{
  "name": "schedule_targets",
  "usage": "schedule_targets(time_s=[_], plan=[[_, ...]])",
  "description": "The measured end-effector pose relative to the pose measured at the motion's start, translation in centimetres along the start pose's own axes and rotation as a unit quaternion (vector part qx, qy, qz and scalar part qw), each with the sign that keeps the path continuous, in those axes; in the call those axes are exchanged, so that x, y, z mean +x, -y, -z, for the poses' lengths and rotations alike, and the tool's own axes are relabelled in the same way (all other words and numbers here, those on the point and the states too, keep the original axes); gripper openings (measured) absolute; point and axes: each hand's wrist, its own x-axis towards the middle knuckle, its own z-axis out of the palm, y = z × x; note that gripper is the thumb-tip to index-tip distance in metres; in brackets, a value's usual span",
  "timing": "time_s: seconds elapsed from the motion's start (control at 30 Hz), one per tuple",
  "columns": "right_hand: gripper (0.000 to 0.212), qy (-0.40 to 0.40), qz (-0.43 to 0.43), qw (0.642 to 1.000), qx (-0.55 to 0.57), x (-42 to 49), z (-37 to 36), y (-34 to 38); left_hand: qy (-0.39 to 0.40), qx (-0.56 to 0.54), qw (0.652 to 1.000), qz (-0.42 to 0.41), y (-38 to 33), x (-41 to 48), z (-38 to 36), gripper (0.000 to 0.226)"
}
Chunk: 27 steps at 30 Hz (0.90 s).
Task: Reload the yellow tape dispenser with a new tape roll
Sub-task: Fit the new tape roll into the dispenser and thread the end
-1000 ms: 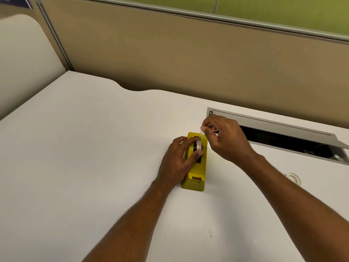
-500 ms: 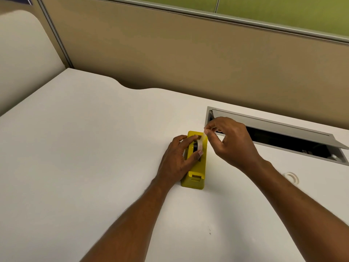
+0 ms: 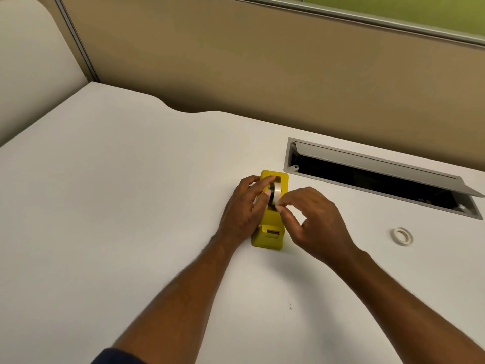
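Observation:
The yellow tape dispenser (image 3: pixel 270 232) stands lengthwise on the white desk (image 3: pixel 131 219), its cutter end toward me. A pale tape roll (image 3: pixel 276 194) sits upright in its slot. My left hand (image 3: pixel 245 210) grips the dispenser from its left side, thumb against the roll's hub. My right hand (image 3: pixel 315 222) pinches the loose end of the tape between thumb and forefinger, just over the near side of the roll. A second, thin and nearly spent tape ring (image 3: pixel 402 236) lies flat on the desk to the right.
An open cable hatch (image 3: pixel 380 177) with a raised grey lid is sunk into the desk behind and right of the dispenser. A tan partition wall (image 3: pixel 262 74) runs along the desk's far edge.
My right hand has drawn the tape end from behind the roll, up over its top, toward me and down to the near side. The left hand has stayed on the dispenser.

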Motion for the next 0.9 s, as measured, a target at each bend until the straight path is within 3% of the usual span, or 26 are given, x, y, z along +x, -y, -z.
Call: schedule_targets(time_s=[0.43,0.9], plan=[[0.024,0.033,0.043,0.998,-0.033,-3.0,-1.9,-0.1,-0.017,0.000,1.000,0.003,0.1,0.1,-0.4,0.052],[0.024,-0.016,0.106,0.990,-0.089,-4.1,-3.1,-0.5,-0.029,0.007,1.000,-0.003,0.5,0.2,-0.7,0.051]])
